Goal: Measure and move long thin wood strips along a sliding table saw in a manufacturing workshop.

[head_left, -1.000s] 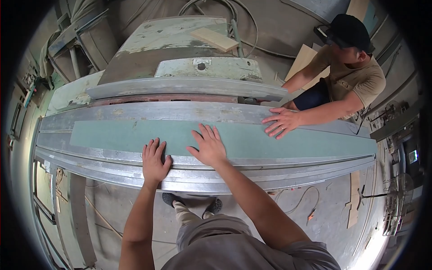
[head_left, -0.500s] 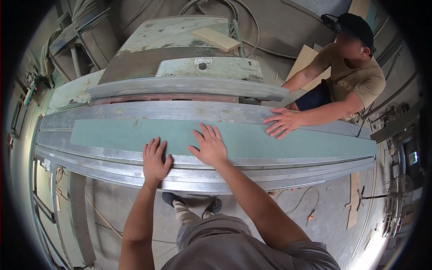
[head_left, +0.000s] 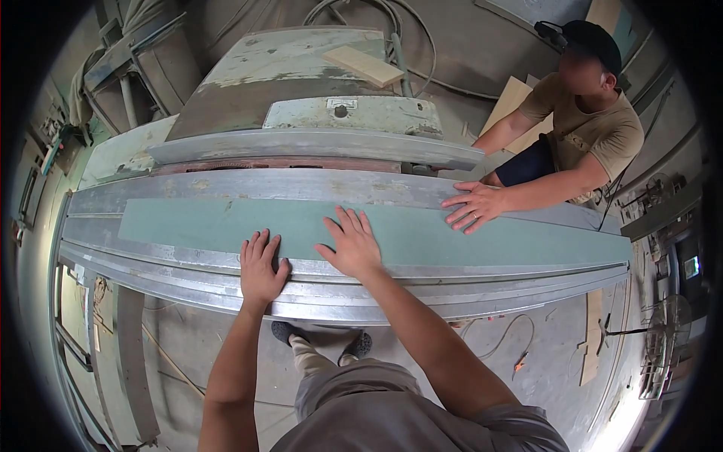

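A long, flat green board (head_left: pixel 286 222) lies lengthwise on the metal table (head_left: pixel 162 258) of a machine. My left hand (head_left: pixel 261 267) rests at its near edge, fingertips on the green surface and palm over the metal. To its right, my right hand (head_left: pixel 352 245) lies flat on the board with fingers spread. Neither of my hands grips anything. A co-worker's hand (head_left: pixel 476 205) presses on the board farther right, fingers apart; that person's other hand is hidden behind the machine's far side. Beyond the board runs a straight metal fence (head_left: pixel 316 148).
Behind the fence stands a worn, pale machine body (head_left: pixel 301 56) with a wooden offcut (head_left: pixel 363 66) on top. The co-worker (head_left: pixel 591 120) crouches at the far right. A standing fan (head_left: pixel 663 325) and a cable (head_left: pixel 527 343) are on the right side. Wood strips (head_left: pixel 593 339) lie on the floor.
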Demonstrator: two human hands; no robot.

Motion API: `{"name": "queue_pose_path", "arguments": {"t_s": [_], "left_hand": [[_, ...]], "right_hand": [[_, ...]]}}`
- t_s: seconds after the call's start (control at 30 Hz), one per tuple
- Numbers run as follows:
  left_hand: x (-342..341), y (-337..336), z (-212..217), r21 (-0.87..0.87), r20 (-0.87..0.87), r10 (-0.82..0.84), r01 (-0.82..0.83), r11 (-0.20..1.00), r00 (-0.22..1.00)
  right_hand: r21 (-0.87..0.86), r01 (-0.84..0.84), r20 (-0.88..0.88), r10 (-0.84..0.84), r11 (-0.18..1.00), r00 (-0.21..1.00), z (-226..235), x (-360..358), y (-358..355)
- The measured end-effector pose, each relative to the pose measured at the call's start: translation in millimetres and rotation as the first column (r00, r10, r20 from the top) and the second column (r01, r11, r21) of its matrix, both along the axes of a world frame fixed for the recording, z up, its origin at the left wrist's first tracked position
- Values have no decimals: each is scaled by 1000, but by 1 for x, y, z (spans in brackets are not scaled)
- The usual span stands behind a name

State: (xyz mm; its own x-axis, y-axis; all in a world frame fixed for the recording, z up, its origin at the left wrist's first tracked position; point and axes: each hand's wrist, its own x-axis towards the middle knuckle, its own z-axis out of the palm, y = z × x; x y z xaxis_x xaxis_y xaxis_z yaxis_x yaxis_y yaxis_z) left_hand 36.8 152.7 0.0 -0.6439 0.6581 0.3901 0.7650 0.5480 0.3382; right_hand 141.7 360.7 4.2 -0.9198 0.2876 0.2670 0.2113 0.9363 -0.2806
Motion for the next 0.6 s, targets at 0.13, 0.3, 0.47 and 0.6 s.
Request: {"name": "queue_pose_path", "arguments": {"t_s": [0.13,0.3,0.47,0.6], "left_hand": [[0,-1,1,-4,6,-1,1,1000,1000],[2,1,2,-10,21,9,-9,1000,1000],[2,1,2,0,24,8,-8,1000,1000],[1,0,3,9,20,4,-5,1000,1000]], "right_hand": [[-1,-4,4,4,1000,1000,0,1,0],[-18,-8,6,8,1000,1000,0,0,0],[-40,-21,5,21,999,1000,-2,0,1],[-30,-8,27,9,1000,1000,0,0,1]]}}
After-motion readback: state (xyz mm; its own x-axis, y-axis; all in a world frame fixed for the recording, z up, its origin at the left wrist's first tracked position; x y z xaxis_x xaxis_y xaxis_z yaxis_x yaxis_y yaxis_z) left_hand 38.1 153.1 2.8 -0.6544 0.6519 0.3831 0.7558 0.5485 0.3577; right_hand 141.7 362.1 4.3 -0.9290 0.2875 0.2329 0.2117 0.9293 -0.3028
